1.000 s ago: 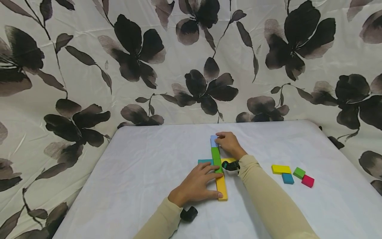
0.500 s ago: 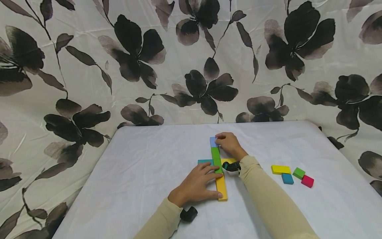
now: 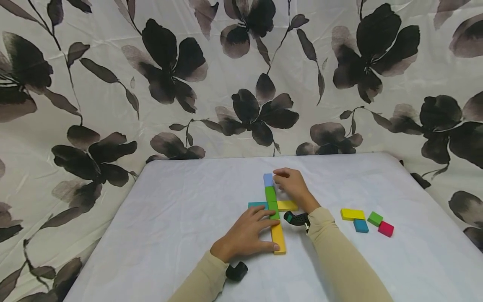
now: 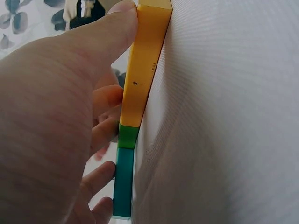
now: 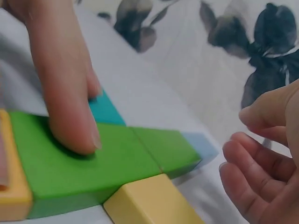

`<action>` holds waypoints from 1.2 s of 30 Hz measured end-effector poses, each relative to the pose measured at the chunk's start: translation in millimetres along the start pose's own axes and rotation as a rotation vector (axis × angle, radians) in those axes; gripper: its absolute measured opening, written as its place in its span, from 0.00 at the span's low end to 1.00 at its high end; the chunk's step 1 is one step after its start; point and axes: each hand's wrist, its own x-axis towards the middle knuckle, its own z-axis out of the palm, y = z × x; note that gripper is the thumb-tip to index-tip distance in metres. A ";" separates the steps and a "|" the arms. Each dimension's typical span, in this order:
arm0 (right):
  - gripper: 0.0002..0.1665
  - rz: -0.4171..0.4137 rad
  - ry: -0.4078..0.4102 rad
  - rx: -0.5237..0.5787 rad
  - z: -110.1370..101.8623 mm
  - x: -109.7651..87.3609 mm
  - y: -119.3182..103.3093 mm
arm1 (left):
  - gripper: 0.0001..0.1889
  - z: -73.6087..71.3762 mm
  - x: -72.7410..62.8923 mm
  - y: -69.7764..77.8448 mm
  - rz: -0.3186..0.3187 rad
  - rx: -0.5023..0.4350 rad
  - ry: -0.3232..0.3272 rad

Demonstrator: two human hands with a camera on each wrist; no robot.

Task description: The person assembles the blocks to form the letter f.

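Observation:
Wooden blocks lie joined in a cross on the white cloth. An orange block (image 3: 278, 240) forms the near end, two green blocks (image 3: 270, 193) continue its line, and a light blue block (image 3: 268, 180) tops it. A teal block (image 3: 257, 205) sticks out left, a yellow block (image 3: 287, 206) right. My left hand (image 3: 243, 233) rests over the row, thumb on the orange block's near end and fingertips touching the orange, green and teal blocks. Just right of the light blue block, my right hand (image 3: 296, 188) has loosely bent fingers (image 5: 243, 158) holding nothing, with a gap to the block.
To the right lie a loose yellow block (image 3: 352, 214), a blue block (image 3: 361, 226), a green block (image 3: 375, 218) and a red block (image 3: 386, 229). A floral curtain (image 3: 226, 84) hangs behind the table's far edge.
The light blue block has slid nearer, against the green one. My right hand has since let go of it and drawn slightly right. My left hand stays in place.

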 end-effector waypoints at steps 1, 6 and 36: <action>0.20 -0.005 0.003 0.006 -0.5 -3.4 -0.6 | 0.39 0.2 -0.3 0.0 -0.004 0.000 -0.003; 0.20 -0.045 0.024 0.003 -6.3 -21.1 -2.1 | 0.38 1.1 -0.9 0.6 -0.020 -0.017 -0.006; 0.24 -0.189 -0.020 -0.213 -72.8 -78.3 16.9 | 0.38 3.3 -0.3 -0.8 -0.008 -0.006 0.005</action>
